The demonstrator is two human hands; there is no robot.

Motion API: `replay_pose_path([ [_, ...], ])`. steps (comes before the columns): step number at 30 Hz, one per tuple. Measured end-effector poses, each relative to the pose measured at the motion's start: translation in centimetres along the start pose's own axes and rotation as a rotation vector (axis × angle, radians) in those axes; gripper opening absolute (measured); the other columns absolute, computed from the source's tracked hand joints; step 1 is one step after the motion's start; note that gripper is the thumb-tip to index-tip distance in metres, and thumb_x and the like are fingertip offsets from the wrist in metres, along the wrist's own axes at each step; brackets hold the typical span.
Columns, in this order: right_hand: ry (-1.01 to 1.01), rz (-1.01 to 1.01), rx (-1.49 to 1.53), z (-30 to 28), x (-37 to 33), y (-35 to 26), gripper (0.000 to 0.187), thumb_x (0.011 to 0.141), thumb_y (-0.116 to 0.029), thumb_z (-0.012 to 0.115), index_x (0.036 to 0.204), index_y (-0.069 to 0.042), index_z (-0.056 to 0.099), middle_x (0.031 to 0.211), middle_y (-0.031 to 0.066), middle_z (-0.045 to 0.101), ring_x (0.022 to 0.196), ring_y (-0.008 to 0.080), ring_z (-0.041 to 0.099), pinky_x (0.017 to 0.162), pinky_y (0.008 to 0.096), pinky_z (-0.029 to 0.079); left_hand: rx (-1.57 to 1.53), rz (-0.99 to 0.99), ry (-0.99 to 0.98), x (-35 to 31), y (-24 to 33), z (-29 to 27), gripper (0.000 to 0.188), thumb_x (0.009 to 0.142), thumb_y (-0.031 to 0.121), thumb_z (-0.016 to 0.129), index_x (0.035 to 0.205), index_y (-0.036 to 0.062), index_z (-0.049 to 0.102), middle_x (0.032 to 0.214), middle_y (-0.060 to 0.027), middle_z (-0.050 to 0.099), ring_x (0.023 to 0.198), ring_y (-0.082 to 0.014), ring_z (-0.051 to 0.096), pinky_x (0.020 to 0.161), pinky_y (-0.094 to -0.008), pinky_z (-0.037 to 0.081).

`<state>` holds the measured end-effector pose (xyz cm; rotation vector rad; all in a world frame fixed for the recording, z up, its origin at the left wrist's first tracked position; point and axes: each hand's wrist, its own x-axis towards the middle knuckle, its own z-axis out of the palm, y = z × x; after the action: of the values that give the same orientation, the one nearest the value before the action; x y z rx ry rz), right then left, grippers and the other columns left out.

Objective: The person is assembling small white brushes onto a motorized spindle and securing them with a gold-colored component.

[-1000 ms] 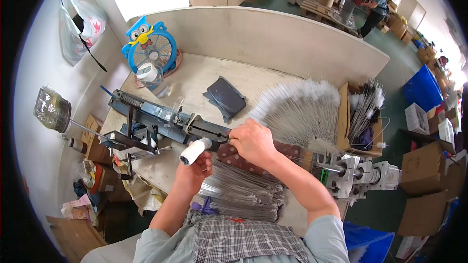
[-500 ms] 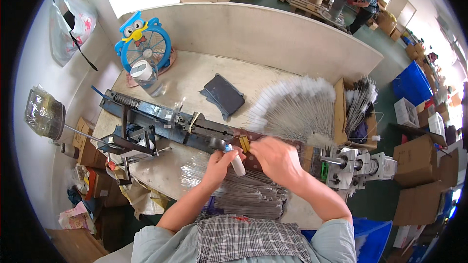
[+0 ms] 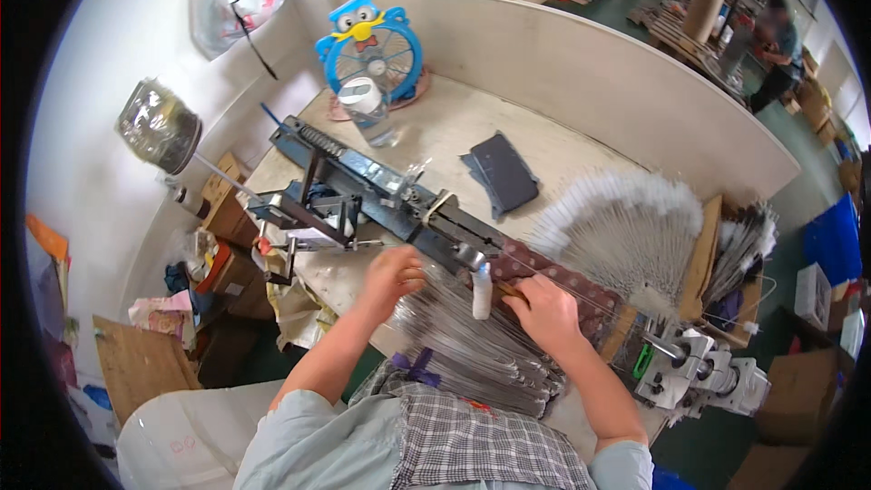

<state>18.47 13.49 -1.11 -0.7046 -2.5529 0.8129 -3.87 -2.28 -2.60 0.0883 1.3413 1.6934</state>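
My left hand is lifted beside the long dark metal bench fixture, its fingers loosely curled and apart, with nothing seen in them. My right hand pinches a small yellow-brown piece at the near edge of a dotted maroon cloth. Between the hands, a white-wrapped handle sticks out from the fixture toward me; neither hand touches it. Under and in front of the hands lies a thick bundle of thin metal wires, with a purple tie near its left end.
White-tipped wire brushes fan out at right, beside a cardboard box. A motor-like metal machine stands at the right end. Behind are a dark flat pouch, a lidded jar and a blue fan. A person works far off.
My left hand has let go of the white handle and moved left. My right hand, with the yellow-brown piece, has drawn a little toward me. The whole view has turned and shifted.
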Motion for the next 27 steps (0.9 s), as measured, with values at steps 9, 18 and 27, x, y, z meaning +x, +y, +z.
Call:
replay_pose_path([
  [9, 0.050, -0.068, 0.012, -0.6, -0.3, -0.6, 0.012, 0.076, -0.010, 0.067, 0.084, -0.004, 0.060, 0.078, 0.0126, 0.056, 0.071, 0.0327, 0.059, 0.060, 0.0394, 0.049, -0.267, -0.049, 0.256, 0.6, 1.3, -9.3, 0.016, 0.085, 0.027, 0.064, 0.089, 0.0117, 0.062, 0.075, 0.0041, 0.061, 0.069, -0.0104, 0.058, 0.064, -0.0251, 0.047],
  [18, 0.160, -0.152, -0.098, -6.0, -0.7, -3.3, 0.022, 0.075, -0.005, 0.067, 0.096, -0.006, 0.063, 0.083, 0.0106, 0.064, 0.074, 0.0296, 0.061, 0.063, 0.0374, 0.048, -0.147, 0.186, 0.306, 0.0, -0.6, -5.2, 0.011, 0.085, 0.019, 0.063, 0.085, 0.0079, 0.061, 0.072, -0.0002, 0.060, 0.063, -0.0096, 0.055, 0.060, -0.0236, 0.045],
  [27, 0.161, 0.136, 0.182, -8.3, -0.5, -1.0, 0.016, 0.078, -0.009, 0.066, 0.093, -0.003, 0.067, 0.078, 0.0118, 0.064, 0.075, 0.0284, 0.061, 0.067, 0.0349, 0.048, 0.082, 0.102, -0.433, -3.1, -5.4, 13.5, 0.018, 0.092, 0.017, 0.056, 0.096, 0.0009, 0.060, 0.084, -0.0064, 0.064, 0.070, -0.0114, 0.059, 0.063, -0.0232, 0.045],
])
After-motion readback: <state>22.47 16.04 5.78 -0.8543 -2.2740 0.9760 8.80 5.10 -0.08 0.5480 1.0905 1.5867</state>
